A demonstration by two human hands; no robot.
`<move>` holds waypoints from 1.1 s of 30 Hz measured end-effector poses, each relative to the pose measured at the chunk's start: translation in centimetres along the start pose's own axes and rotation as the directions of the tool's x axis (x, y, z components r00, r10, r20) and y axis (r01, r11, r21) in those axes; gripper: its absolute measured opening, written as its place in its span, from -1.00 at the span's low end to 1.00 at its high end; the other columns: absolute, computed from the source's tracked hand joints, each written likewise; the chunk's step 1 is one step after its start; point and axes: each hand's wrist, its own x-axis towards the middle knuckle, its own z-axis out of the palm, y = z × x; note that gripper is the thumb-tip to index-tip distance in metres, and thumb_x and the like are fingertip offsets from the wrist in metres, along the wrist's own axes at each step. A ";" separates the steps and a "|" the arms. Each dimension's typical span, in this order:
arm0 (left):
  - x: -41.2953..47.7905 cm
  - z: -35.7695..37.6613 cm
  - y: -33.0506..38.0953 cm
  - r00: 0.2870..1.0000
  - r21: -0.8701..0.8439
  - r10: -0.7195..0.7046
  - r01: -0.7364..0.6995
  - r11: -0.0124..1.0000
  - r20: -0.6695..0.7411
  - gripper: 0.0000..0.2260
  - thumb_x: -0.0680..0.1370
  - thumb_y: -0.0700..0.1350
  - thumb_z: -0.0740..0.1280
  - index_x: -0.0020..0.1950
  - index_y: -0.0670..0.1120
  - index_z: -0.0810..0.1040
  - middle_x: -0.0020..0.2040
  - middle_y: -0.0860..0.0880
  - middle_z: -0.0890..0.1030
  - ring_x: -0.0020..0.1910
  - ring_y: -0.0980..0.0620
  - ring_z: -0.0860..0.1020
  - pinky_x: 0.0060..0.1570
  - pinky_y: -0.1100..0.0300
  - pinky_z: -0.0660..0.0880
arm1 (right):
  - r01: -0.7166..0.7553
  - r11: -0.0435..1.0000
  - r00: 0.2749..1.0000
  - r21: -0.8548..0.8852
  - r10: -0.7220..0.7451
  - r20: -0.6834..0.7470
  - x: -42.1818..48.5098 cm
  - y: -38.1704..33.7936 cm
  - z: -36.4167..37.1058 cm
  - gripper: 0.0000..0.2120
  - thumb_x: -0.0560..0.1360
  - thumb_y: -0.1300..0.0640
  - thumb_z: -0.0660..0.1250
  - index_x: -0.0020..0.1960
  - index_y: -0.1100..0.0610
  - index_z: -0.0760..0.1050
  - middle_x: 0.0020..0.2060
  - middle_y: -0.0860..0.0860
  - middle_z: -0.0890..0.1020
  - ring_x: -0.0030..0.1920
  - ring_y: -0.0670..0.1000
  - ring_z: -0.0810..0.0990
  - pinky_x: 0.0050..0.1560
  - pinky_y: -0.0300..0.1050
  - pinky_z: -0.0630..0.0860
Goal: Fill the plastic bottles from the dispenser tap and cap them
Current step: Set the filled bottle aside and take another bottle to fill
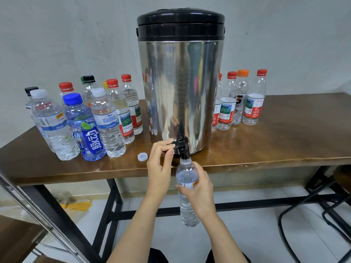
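The right hand (199, 186) wraps the labelled middle of the thin bottle (187, 207), mouth up under the tap (183, 149) past the table (266, 149) edge, while the left hand (161, 162) pinches the lever (173, 144); it looks soft, likely heavier as it fills, so a firm, unsqueezing hold suits

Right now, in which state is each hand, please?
Left hand: closed, pinching the tap lever.
Right hand: closed around the bottle, holding it under the spout.
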 end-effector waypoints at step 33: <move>0.0 0.0 0.0 1.000 0.001 0.024 -0.024 1.000 -0.002 -0.84 0.61 -0.22 0.25 0.03 0.00 0.56 0.12 0.24 0.56 0.22 0.08 0.54 0.26 0.19 0.44 | 0.003 1.000 1.000 0.005 -0.003 -0.019 -0.1 0.1 0.0 -0.22 0.28 0.20 0.63 0.42 -0.01 0.38 0.19 -0.11 0.53 0.23 -0.11 0.48 0.22 -0.26 0.46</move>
